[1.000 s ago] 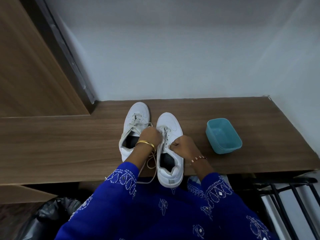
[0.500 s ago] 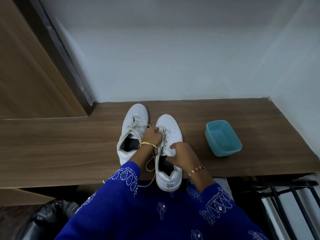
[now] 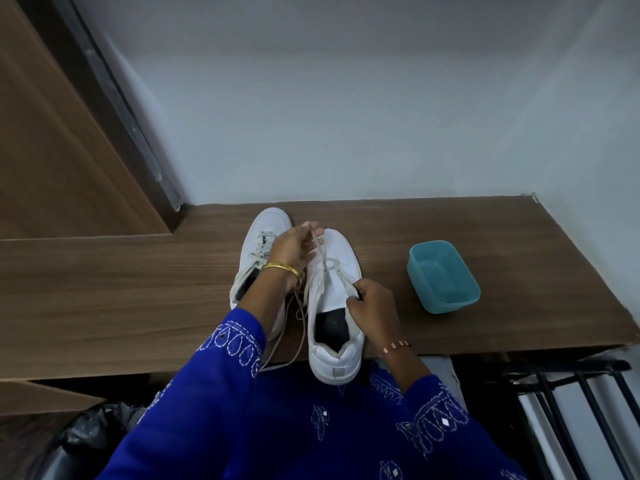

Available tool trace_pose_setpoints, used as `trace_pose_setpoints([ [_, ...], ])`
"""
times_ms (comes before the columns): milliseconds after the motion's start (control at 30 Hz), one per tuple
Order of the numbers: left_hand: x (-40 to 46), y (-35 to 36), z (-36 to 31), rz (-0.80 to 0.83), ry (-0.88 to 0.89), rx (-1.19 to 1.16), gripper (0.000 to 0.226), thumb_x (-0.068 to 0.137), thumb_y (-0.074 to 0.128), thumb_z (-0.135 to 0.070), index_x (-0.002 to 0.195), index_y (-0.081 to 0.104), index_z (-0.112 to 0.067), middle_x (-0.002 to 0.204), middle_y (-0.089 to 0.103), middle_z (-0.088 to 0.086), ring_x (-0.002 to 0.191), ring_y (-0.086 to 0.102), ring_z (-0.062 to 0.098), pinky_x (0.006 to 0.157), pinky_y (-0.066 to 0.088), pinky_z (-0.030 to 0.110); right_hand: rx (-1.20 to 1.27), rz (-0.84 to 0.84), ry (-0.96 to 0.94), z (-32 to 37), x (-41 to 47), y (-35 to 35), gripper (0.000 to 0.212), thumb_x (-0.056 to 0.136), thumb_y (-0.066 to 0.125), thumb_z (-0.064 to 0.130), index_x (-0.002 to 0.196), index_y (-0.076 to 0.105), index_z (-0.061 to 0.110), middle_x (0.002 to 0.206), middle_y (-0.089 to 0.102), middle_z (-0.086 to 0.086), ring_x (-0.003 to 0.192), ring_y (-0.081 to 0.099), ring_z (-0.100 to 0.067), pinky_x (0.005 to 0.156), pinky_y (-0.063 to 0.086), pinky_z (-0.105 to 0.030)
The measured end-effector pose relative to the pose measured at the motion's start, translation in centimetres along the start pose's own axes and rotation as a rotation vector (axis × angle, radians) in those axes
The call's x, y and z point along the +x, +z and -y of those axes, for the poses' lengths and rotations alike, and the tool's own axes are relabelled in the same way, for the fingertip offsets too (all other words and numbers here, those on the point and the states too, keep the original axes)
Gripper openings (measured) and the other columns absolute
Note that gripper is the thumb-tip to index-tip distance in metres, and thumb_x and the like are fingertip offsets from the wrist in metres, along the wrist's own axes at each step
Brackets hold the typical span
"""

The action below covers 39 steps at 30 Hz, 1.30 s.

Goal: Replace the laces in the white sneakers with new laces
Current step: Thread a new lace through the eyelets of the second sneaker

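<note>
Blue sleeves [image 3: 242, 393] at frame bottom. Right hand [image 3: 372, 306] at centre, fingers clamped on right sneaker [image 3: 334, 299] collar, steadying it. Lace [image 3: 301, 317] tail trails off table [image 3: 138, 289] edge. Left hand [image 3: 294, 247], half second ago low at eyelets, now raised, fingers pinching lace, drawing it out. Left sneaker [image 3: 261, 244] beside, laced. Old lace removal under way.

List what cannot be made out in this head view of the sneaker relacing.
- Left sneaker: the left hand and forearm cover its inner side.
- Lace: its tip is hidden in the left hand's fingers.
- Right sneaker: the right hand hides its outer eyelets.
- Teal tub: contents unclear.
- Black rack: cut off by the frame edge.
</note>
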State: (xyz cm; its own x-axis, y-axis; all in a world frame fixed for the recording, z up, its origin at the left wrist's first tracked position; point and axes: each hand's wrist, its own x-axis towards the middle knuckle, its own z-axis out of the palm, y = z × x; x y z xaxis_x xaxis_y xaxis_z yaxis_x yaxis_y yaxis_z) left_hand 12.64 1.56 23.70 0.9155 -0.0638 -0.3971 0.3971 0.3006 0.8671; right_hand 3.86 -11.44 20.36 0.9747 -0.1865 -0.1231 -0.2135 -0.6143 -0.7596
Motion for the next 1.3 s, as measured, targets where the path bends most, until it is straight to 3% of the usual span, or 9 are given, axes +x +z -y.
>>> trace_pose_setpoints([
  [233,-1.7,-0.5,-4.1,-0.032,0.227,-0.077,0.027,0.100,0.036,-0.018,0.087,0.059,-0.014,0.074,0.070,-0.004,0.073,0.067,0.009,0.064,0.051,0.019,0.013,0.021,0.028,-0.1,0.0,-0.2,0.017,0.079,0.053,-0.001,0.064,0.051,0.008,0.055,0.047,0.004,0.050,0.042,-0.007,0.045,0.037,-0.009],
  [300,-2.1,-0.6,-5.3,-0.028,0.277,-0.091,0.026,0.100,0.039,-0.017,0.086,0.060,-0.014,0.067,0.071,-0.006,0.068,0.068,0.008,0.069,0.051,0.022,0.014,0.064,0.042,0.0,0.3,-0.6,0.005,0.077,0.057,-0.001,0.075,0.060,-0.003,0.061,0.056,-0.003,0.056,0.051,-0.015,0.049,0.039,-0.009],
  [433,-3.1,-0.2,-7.2,0.043,0.324,-0.080,0.026,0.099,0.039,-0.018,0.086,0.061,-0.013,0.066,0.071,-0.005,0.064,0.068,0.010,0.066,0.055,0.022,0.008,0.273,0.013,1.2,1.4,-2.5,0.025,0.083,0.063,0.009,0.100,0.065,-0.009,0.089,0.066,-0.014,0.075,0.061,-0.025,0.064,0.049,-0.026],
  [533,-4.1,0.6,-8.0,0.141,0.302,0.074,0.028,0.100,0.038,-0.018,0.085,0.061,-0.013,0.062,0.069,-0.006,0.055,0.064,0.010,0.069,0.053,0.028,0.085,0.148,-0.024,3.2,2.7,-4.0,0.027,0.089,0.057,0.013,0.113,0.061,0.002,0.098,0.065,-0.009,0.086,0.062,-0.025,0.064,0.042,-0.022],
  [667,-5.4,1.5,-8.3,0.332,0.251,0.234,0.029,0.100,0.037,-0.022,0.086,0.062,-0.014,0.059,0.065,-0.005,0.045,0.055,0.010,0.054,0.049,0.021,0.133,0.085,-0.195,6.5,4.6,-4.6,0.044,0.089,0.053,0.007,0.132,0.049,0.014,0.120,0.057,-0.002,0.101,0.058,-0.015,0.084,0.045,-0.025],
  [900,-6.9,1.4,-9.6,0.469,0.242,0.262,0.033,0.100,0.033,-0.021,0.081,0.058,-0.010,0.052,0.058,-0.003,0.038,0.048,0.009,0.046,0.044,0.016,0.263,0.173,-0.315,9.1,4.7,-4.6,0.027,0.086,0.059,0.004,0.071,0.058,0.027,0.081,0.064,0.008,0.080,0.060,-0.006,0.072,0.044,-0.014],
  [1033,-6.7,0.5,-9.9,0.404,0.274,0.263,0.033,0.099,0.035,-0.021,0.076,0.057,-0.011,0.048,0.052,-0.004,0.035,0.041,0.009,0.042,0.036,0.015,0.380,0.146,-0.277,8.2,4.3,-4.8,0.011,0.089,0.058,0.009,0.081,0.060,0.003,0.076,0.059,0.005,0.075,0.055,-0.006,0.071,0.042,-0.015],
  [1200,-5.5,-1.5,-10.0,0.134,0.294,0.123,0.034,0.098,0.036,-0.024,0.067,0.047,-0.016,0.041,0.038,-0.010,0.033,0.029,0.007,0.039,0.026,0.016,0.460,0.037,-0.156,6.5,4.3,-7.0,0.025,0.094,0.051,0.026,0.072,0.057,0.017,0.075,0.067,0.000,0.067,0.060,-0.004,0.072,0.047,-0.021],
  [1300,-5.1,-3.2,-9.5,-0.097,0.352,0.212,0.037,0.095,0.043,-0.023,0.060,0.048,-0.015,0.038,0.039,-0.009,0.035,0.033,0.009,0.045,0.030,0.022,0.475,0.004,-0.131,5.8,3.7,-8.4,0.027,0.096,0.050,0.023,0.070,0.055,0.013,0.062,0.053,-0.002,0.044,0.048,0.004,0.052,0.044,-0.012],
])
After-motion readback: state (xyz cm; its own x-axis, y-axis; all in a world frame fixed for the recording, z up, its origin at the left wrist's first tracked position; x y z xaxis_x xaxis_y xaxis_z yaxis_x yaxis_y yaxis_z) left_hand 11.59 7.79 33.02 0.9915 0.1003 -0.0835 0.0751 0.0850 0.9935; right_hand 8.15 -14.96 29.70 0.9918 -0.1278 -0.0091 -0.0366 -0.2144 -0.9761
